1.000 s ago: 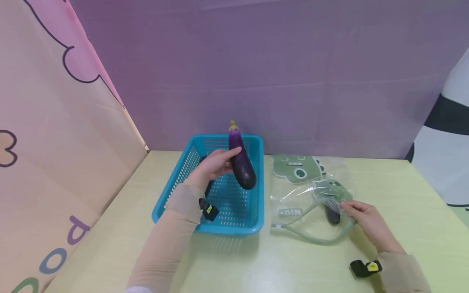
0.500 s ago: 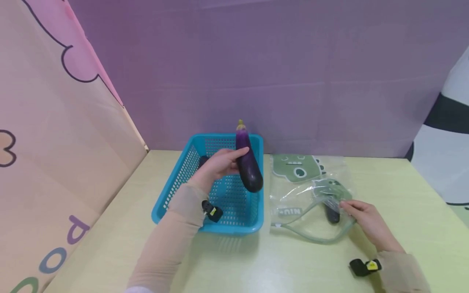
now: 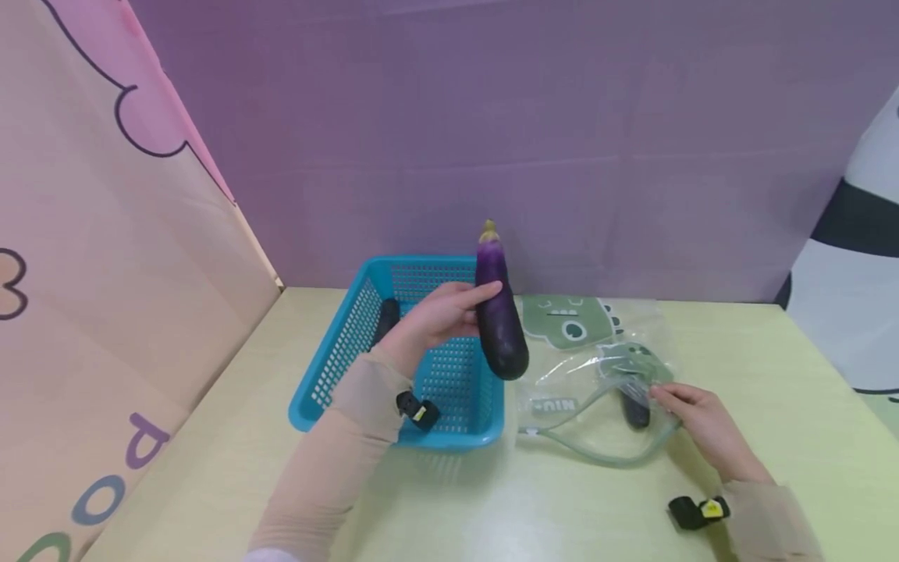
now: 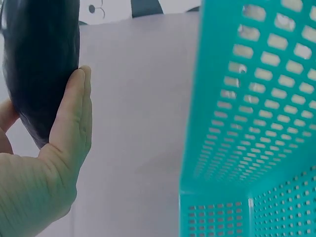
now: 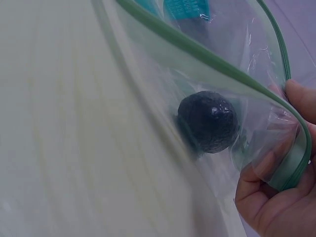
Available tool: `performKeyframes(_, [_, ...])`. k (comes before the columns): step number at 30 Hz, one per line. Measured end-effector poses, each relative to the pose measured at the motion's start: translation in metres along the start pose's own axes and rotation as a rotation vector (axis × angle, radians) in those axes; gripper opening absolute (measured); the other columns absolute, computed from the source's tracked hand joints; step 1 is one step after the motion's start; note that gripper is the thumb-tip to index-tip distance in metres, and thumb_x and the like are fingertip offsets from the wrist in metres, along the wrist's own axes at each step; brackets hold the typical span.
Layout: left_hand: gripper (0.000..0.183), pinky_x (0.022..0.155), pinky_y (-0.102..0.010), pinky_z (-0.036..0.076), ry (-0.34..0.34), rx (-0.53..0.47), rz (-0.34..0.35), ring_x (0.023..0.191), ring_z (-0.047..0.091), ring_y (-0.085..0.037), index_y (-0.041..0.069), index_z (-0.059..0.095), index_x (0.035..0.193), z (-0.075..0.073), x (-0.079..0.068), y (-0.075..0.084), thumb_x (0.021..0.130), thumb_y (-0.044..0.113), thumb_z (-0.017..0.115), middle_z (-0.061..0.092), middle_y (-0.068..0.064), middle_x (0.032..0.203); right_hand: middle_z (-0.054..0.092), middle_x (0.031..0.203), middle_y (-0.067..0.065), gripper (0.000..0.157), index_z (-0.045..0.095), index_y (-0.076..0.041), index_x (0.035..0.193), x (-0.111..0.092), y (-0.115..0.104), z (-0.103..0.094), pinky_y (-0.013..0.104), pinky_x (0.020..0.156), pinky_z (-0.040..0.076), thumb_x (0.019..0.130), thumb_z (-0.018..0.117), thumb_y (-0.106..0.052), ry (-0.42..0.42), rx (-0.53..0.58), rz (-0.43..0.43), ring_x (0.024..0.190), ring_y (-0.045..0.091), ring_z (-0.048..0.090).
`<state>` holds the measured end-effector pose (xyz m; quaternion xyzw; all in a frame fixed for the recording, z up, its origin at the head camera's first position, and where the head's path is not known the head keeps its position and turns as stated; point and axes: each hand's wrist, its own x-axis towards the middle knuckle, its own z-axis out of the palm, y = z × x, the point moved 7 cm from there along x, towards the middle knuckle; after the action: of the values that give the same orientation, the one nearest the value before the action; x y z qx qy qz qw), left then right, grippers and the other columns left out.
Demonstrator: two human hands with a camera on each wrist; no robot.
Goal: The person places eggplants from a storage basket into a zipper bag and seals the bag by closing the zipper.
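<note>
My left hand [image 3: 449,312] grips a purple eggplant [image 3: 502,328] by its middle, stem up, over the right rim of the blue basket [image 3: 302,414]. In the left wrist view the eggplant [image 4: 42,59] lies between thumb and fingers. My right hand [image 3: 709,425] pinches the edge of a clear zip bag [image 3: 562,375] with a green dinosaur print. Its green-edged mouth gapes toward me. Inside the bag lies another eggplant [image 3: 635,410], whose round dark end [image 5: 210,121] faces the right wrist camera. A further dark eggplant [image 3: 386,318] lies at the basket's left, partly hidden by my left arm.
The basket stands left of the bag on a pale yellow table [image 3: 576,507]. A purple cloth [image 3: 527,140] hangs behind the table, and a printed pink cloth [image 3: 126,273] hangs at the left. Each wrist carries a small black camera [image 3: 417,410].
My left hand has carried the eggplant to the right, from over the basket to its right rim near the bag. My right hand and the bag have stayed in place.
</note>
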<state>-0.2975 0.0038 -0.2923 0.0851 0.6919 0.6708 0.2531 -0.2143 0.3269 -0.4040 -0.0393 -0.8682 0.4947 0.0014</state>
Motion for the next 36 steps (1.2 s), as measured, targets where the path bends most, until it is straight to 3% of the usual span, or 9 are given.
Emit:
performKeyframes(11, [0.048, 0.093, -0.041, 0.050, -0.010, 0.000, 0.012, 0.107, 0.062, -0.034, -0.007, 0.046, 0.128, 0.017, -0.007, 0.003, 0.095, 0.028, 0.051, 0.057, -0.026, 0.123, 0.058, 0.079, -0.029, 0.016, 0.068, -0.028, 0.090, 0.000, 0.000, 0.001, 0.013, 0.069, 0.044, 0.094, 0.053, -0.031, -0.003, 0.011, 0.000, 0.077, -0.010, 0.050])
performKeyframes(18, [0.050, 0.094, -0.042, 0.049, -0.017, -0.009, 0.000, 0.110, 0.060, -0.037, -0.007, 0.045, 0.128, 0.024, -0.007, 0.000, 0.095, 0.030, 0.051, 0.058, -0.025, 0.123, 0.057, 0.081, -0.030, 0.019, 0.069, -0.024, 0.094, -0.001, 0.000, 0.000, 0.013, 0.070, 0.043, 0.094, 0.052, -0.034, -0.017, 0.002, 0.018, 0.079, -0.010, 0.049])
performKeyframes(24, [0.048, 0.094, -0.043, 0.049, -0.032, -0.042, 0.028, 0.111, 0.058, -0.039, -0.009, 0.044, 0.128, 0.032, -0.011, 0.003, 0.097, 0.026, 0.049, 0.056, -0.029, 0.123, 0.058, 0.081, -0.027, 0.024, 0.070, -0.017, 0.097, -0.001, -0.001, 0.000, 0.014, 0.070, 0.043, 0.094, 0.052, -0.033, -0.013, -0.007, 0.007, 0.079, -0.009, 0.050])
performKeyframes(31, [0.047, 0.096, -0.042, 0.048, -0.077, -0.092, 0.042, 0.112, 0.058, -0.038, -0.008, 0.044, 0.129, 0.047, -0.009, 0.005, 0.097, 0.026, 0.047, 0.054, -0.028, 0.125, 0.059, 0.079, -0.026, 0.017, 0.068, -0.027, 0.090, -0.001, -0.002, -0.001, 0.015, 0.067, 0.045, 0.094, 0.052, -0.032, -0.004, 0.003, -0.005, 0.077, -0.006, 0.051])
performKeyframes(36, [0.045, 0.095, -0.041, 0.049, -0.092, -0.102, 0.033, 0.110, 0.060, -0.036, -0.006, 0.047, 0.128, 0.058, -0.007, 0.005, 0.096, 0.027, 0.049, 0.056, -0.026, 0.125, 0.059, 0.079, -0.026, 0.017, 0.068, -0.027, 0.089, 0.000, -0.003, 0.000, 0.016, 0.067, 0.045, 0.094, 0.052, -0.031, -0.007, 0.005, -0.010, 0.076, -0.006, 0.051])
